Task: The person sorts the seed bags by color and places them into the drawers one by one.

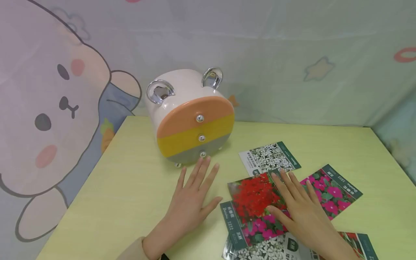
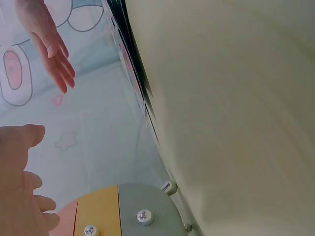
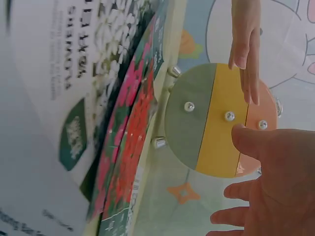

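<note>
My left hand point(image 1: 188, 206), fingers straight and spread, is held in front of a round-fronted small drawer cabinet point(image 1: 195, 126) and holds nothing. The cabinet has a white body, silver ears and orange, yellow and grey drawer fronts with silver knobs. With its fingers extended, my right hand point(image 1: 302, 213) is over a pile of flower seed packets; the right wrist view shows it apart from them. A red-flower packet point(image 1: 253, 195) lies on top, overlapping a pink-flower packet point(image 1: 260, 231). Underneath is a white-flower packet point(image 1: 266, 249), partly hidden.
Behind the pile lies another white-flower packet point(image 1: 269, 157). A second pink-flower packet point(image 1: 331, 191) is to the right, and one more packet point(image 1: 360, 242) shows at the front right edge. A pale yellow-green table point(image 1: 113, 202) bears everything. A cartoon-printed cloth point(image 1: 276, 65) hangs behind.
</note>
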